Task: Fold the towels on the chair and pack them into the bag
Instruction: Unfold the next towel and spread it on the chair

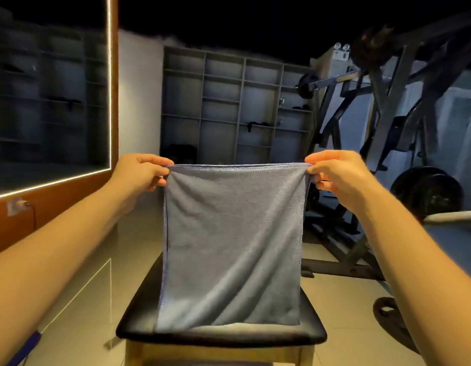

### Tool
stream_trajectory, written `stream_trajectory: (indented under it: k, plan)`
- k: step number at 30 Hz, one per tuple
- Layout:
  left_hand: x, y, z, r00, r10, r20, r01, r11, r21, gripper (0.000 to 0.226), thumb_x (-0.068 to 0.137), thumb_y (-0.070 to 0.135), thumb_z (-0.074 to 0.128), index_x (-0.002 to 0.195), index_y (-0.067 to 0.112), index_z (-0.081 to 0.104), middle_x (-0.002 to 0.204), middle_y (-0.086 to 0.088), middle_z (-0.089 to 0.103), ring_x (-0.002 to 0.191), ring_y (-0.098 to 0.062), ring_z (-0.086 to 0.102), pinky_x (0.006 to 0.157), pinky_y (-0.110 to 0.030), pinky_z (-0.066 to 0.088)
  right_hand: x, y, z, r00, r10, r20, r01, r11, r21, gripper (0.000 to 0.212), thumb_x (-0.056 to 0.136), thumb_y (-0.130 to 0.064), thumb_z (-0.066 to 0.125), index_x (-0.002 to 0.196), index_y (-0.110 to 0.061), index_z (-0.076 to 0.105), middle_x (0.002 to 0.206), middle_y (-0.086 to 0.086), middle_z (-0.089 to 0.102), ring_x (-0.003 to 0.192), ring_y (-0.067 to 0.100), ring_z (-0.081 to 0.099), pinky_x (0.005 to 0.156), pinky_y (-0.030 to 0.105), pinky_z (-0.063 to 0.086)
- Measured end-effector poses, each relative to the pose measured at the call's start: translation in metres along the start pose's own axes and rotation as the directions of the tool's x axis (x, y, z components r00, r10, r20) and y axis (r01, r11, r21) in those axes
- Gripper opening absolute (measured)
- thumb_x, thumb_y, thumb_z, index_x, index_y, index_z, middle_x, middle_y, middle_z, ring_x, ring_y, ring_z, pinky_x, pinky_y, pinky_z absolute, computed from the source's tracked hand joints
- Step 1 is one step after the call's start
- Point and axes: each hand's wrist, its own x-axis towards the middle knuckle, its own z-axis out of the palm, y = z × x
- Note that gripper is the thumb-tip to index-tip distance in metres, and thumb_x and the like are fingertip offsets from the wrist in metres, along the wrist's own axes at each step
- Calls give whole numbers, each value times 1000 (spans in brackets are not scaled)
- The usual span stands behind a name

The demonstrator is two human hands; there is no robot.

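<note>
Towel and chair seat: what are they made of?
The towel looks like soft microfibre or terry cloth: matte grey-blue, with a fuzzy nap and stitched hems, and it drapes in loose folds. The chair seat seems to be padded leather or vinyl, though I cannot tell which: it is smooth black with a dull sheen and rounded edges. The chair frame below looks like light wood.

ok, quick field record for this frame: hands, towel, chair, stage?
left hand: pinches the towel's top left corner
right hand: pinches the top right corner
towel: blue-grey, held up and spread, lower end on the chair seat
chair: black padded seat, wooden legs
bag: not in view
stage: towel not yet packed
</note>
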Motion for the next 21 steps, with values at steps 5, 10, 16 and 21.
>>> stream_trajectory:
  k: [5, 10, 16, 21]
  plan:
    - [0, 0, 0, 994, -59, 90, 65, 996, -60, 19, 96, 5, 64, 106, 13, 77, 106, -6, 73, 93, -19, 65, 68, -24, 52, -5, 17, 1, 996, -18, -82, 21, 999, 31, 21, 87, 8, 69, 103, -4, 75, 85, 11, 70, 69, 19, 64, 53, 22, 53]
    - [4, -1, -8, 977, -101, 188, 104, 995, -5, 22, 94, 1, 61, 84, 8, 79, 101, -12, 71, 91, -23, 63, 70, -27, 57, -9, 21, -10, 973, 124, 193, -123, 992, -17, 15, 86, 4, 69, 97, -4, 76, 93, 11, 70, 75, 19, 60, 61, 25, 52]
    - [4, -8, -15, 901, -143, 410, 245, 947, -208, 31, 93, 3, 50, 73, 9, 72, 86, -9, 69, 95, -23, 64, 68, -25, 62, -10, 10, -4, 947, 175, 268, -240, 943, 231, 27, 80, 3, 52, 61, -16, 49, 66, -2, 47, 51, 8, 31, 45, 16, 28]
    - [24, -19, 13, 928, -192, 318, 253, 953, -165, 19, 95, 7, 58, 85, 11, 73, 94, -7, 69, 87, -18, 63, 59, -21, 57, 25, 28, 14, 967, 249, 46, -252, 935, 251, 19, 83, 7, 53, 76, -10, 55, 67, 3, 42, 47, 9, 31, 46, 21, 27]
